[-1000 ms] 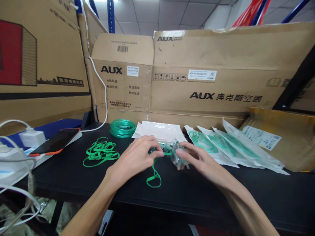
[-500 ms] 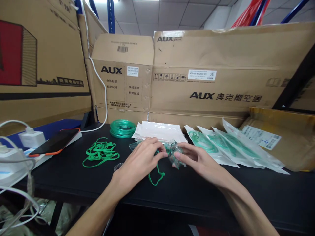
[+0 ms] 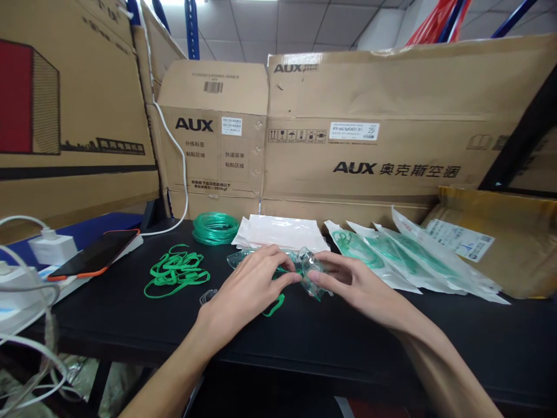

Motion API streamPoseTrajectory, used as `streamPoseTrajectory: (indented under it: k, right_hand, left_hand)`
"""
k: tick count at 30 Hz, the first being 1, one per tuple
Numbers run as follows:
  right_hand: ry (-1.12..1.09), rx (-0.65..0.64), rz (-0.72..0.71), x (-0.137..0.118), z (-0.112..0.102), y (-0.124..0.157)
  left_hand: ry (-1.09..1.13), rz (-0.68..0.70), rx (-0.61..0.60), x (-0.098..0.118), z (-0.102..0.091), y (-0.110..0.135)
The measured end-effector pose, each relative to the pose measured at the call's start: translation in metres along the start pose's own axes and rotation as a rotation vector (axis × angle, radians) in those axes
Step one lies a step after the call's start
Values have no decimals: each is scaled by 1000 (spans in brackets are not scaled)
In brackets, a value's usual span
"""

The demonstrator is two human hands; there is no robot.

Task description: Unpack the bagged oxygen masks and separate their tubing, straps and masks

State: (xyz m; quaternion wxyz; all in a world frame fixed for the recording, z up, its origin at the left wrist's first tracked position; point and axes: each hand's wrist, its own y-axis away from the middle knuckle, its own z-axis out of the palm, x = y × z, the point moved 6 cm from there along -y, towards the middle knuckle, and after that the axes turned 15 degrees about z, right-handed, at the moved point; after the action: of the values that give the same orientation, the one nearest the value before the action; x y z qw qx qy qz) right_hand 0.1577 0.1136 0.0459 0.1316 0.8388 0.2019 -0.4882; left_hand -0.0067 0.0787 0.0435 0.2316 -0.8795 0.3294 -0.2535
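My left hand (image 3: 248,288) and my right hand (image 3: 348,281) meet over the black table (image 3: 130,313). Between them is a clear plastic mask (image 3: 311,271) with a green elastic strap (image 3: 275,302). The left fingers pinch the strap at the mask's side. The right fingers grip the mask body. Most of the strap is hidden under my left hand; a short loop shows below it.
A loose pile of green straps (image 3: 176,271) and a coil of green tubing (image 3: 216,227) lie to the left. White pouches (image 3: 281,231) and several sealed packages (image 3: 404,255) lie behind. A phone (image 3: 98,253), chargers and cables sit far left. Cardboard boxes (image 3: 369,128) wall the back.
The green strap loop that hung down toward the table edge has been drawn up under my left hand. Both hands stay at the mask.
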Motion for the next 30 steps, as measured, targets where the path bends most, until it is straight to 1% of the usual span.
streamPoseTrajectory:
  k: [3, 6, 11, 12, 14, 17, 19, 21, 23, 25, 27, 30]
  right_hand:
    - [22, -8, -12, -1, 0, 1]
    - [62, 106, 35, 6, -16, -1]
    - [172, 337, 96, 18, -52, -3]
    - [194, 360, 112, 19, -56, -3]
    - [210, 359, 134, 19, -58, -1]
    - [196, 320, 134, 13, -52, 4]
    - [189, 273, 121, 9, -42, 7]
    - [156, 169, 96, 6, -28, 9]
    - [106, 45, 80, 3, -13, 10]
    - [73, -30, 77, 1, 0, 10]
    - [70, -60, 81, 1, 10, 10]
    - [91, -77, 70, 3, 19, 7]
  left_hand:
    - [-20, 51, -22, 3, 1, -2]
    - [-23, 60, -36, 1, -3, -2]
    - [31, -8, -37, -5, -9, 0]
    - [46, -16, -45, -5, -10, 1]
    - [72, -21, -69, -6, -14, 3]
    - [37, -38, -78, -9, -29, 8]
    - [-42, -95, -75, -14, -43, 13]
    - [-124, -185, -82, -21, -55, 22]
    - [-164, -269, -121, -29, -58, 32]
    - [-166, -326, -182, -35, -53, 41]
    - [-156, -348, -229, -39, -41, 46]
    - [-138, -306, -232, -37, -21, 43]
